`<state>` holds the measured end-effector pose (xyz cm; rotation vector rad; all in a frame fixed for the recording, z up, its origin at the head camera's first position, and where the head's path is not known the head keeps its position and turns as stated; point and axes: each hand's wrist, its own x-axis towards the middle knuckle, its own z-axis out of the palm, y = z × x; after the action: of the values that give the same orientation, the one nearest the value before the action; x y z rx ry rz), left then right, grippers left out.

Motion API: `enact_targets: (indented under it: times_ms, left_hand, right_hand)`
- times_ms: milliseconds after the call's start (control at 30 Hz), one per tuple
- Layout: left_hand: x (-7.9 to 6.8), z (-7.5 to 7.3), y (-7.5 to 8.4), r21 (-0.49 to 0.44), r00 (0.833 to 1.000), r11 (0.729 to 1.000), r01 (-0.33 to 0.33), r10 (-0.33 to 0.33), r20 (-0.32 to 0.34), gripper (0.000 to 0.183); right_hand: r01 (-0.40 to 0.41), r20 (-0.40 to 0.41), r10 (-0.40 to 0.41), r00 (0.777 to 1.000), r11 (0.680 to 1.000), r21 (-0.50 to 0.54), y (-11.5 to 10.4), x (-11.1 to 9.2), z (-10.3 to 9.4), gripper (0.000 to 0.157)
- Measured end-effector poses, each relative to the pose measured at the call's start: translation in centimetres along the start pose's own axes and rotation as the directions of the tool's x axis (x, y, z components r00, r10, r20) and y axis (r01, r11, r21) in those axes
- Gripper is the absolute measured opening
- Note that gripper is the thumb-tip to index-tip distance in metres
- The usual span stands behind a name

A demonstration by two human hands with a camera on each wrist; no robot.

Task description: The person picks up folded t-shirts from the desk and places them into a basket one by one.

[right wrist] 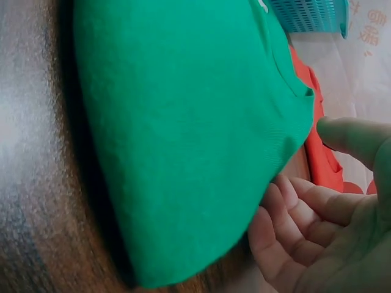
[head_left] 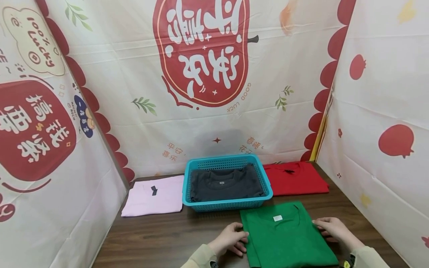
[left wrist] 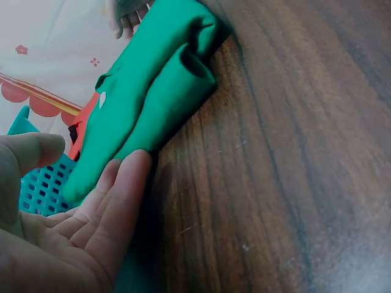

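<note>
A folded green T-shirt [head_left: 285, 238] lies on the table with its neckline and white label toward the basket. My left hand [head_left: 231, 239] is at its left edge. In the left wrist view the fingertips [left wrist: 135, 163] meet the folded side, while the thumb stands apart from the cloth. At the opposite edge is my right hand [head_left: 335, 230]. The right wrist view shows its fingertips [right wrist: 264, 227] against the green fabric, fingers slightly bent and thumb raised away. Neither hand pinches the shirt between thumb and fingers.
Behind the green shirt stands a turquoise plastic basket [head_left: 231, 205] holding a folded dark grey T-shirt [head_left: 224, 188]. A folded pink shirt [head_left: 154, 201] lies left of the basket, and a folded red shirt [head_left: 296, 182] lies right. Printed cloth walls [head_left: 127, 141] enclose the wooden table [head_left: 151, 242].
</note>
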<state>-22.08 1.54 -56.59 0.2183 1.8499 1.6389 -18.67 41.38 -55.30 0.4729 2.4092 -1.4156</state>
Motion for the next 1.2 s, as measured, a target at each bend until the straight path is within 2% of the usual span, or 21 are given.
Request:
enact_targets:
  times_ms: [367, 633, 800, 967, 1200]
  left_hand:
    - [0.1, 0.2, -0.4, -0.024, 0.999, 1.0, 0.0, 0.0, -0.032, 0.055]
    - [0.5, 1.0, -0.5, -0.051, 0.999, 0.999, -0.002, 0.0, -0.047, 0.054]
    - [0.9, 1.6, -0.6, -0.057, 0.997, 0.998, -0.008, 0.004, -0.078, 0.042]
    - [1.0, 1.9, -0.4, -0.03, 0.995, 1.0, -0.002, -0.001, -0.1, 0.028]
    - [1.2, 1.8, -0.1, 0.066, 0.994, 0.998, 0.005, 0.003, -0.11, 0.017]
  right_hand:
    - [0.016, -0.014, -0.016, 1.0, 1.0, 0.004, 0.3, 0.4, 0.1, 0.065]
    - [0.021, -0.007, -0.021, 1.0, 0.999, -0.025, 0.8, 0.5, 0.1, 0.063]
    - [0.027, -0.003, -0.027, 1.0, 1.0, -0.013, 1.0, 0.5, 0.2, 0.06]
    - [0.023, -0.025, -0.023, 0.999, 1.0, -0.004, 0.8, 0.4, 0.3, 0.057]
    - [0.058, -0.039, -0.059, 0.998, 0.998, -0.029, 0.7, 0.3, 0.6, 0.05]
